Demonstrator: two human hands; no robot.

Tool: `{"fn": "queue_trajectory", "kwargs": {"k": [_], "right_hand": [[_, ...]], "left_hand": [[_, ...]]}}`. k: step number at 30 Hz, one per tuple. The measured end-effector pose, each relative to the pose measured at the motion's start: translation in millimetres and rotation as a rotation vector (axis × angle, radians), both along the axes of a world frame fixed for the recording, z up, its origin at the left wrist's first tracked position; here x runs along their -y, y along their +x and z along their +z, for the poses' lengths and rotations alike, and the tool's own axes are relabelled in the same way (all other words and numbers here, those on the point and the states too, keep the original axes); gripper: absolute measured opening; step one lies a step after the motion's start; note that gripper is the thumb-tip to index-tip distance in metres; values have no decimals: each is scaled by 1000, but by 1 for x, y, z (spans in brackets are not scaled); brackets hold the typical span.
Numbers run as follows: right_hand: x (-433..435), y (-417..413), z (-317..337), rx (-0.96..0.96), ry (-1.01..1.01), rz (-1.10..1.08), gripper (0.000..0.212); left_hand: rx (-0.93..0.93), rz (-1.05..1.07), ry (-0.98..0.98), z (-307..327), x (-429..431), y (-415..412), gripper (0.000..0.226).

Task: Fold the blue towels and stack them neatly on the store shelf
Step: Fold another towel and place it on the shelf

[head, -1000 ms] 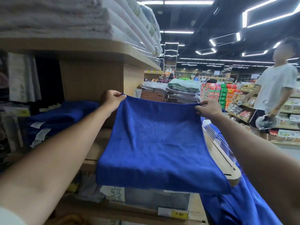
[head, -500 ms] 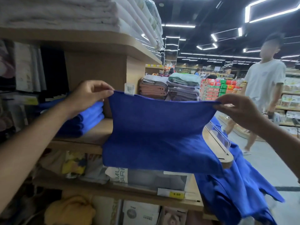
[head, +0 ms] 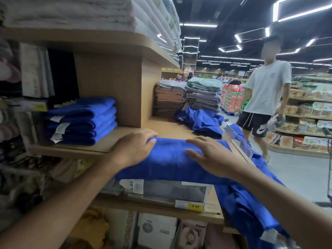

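A folded blue towel point(head: 168, 162) lies at the front edge of the wooden shelf point(head: 125, 133). My left hand point(head: 133, 148) rests flat on its left end, fingers straight. My right hand point(head: 212, 155) presses its right half, fingers spread. To the left, in the shelf's recess, stands a stack of folded blue towels point(head: 82, 121) with white labels. A crumpled blue towel point(head: 203, 119) sits further back on the shelf. More loose blue towel fabric point(head: 248, 209) hangs off the shelf's right side below my right forearm.
Stacks of brown and grey towels point(head: 188, 97) stand at the shelf's far end. White towels point(head: 71, 13) fill the shelf above. A clear plastic rail point(head: 239, 141) edges the shelf's right side. A person in a white shirt point(head: 265, 97) walks in the aisle on the right.
The towel, held up by its top corners before, now lies folded on the shelf. Both hands have let go of the corners and rest flat on it.
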State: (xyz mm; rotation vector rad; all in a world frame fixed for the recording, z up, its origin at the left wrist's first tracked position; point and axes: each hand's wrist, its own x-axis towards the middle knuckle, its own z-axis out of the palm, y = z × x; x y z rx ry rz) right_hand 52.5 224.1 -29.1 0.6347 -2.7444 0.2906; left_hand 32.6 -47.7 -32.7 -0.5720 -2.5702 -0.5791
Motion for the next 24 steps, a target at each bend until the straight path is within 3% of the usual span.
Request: {"fn": "queue_trajectory", "kwargs": {"k": [4,7,16,21,24], "right_hand": [[15,-32,-16,170,84,-165,71],[12,-53,-14,254,115,-185,86],[-5,-85,-5,329,157,-244,89],[-56,-73,-8,375,78,-342,90],[-63,-67,-13,306,58,-440,92]], "left_hand": [[270,115,-185,-13,-15,-23,47],[357,104,-265,-13,-14,-54,57],[471,123,-366,-13,-11,-109,88],[460,122,-361,-14,-12,-109,82],[468,143,-388,-9,-15,-103,75]]}}
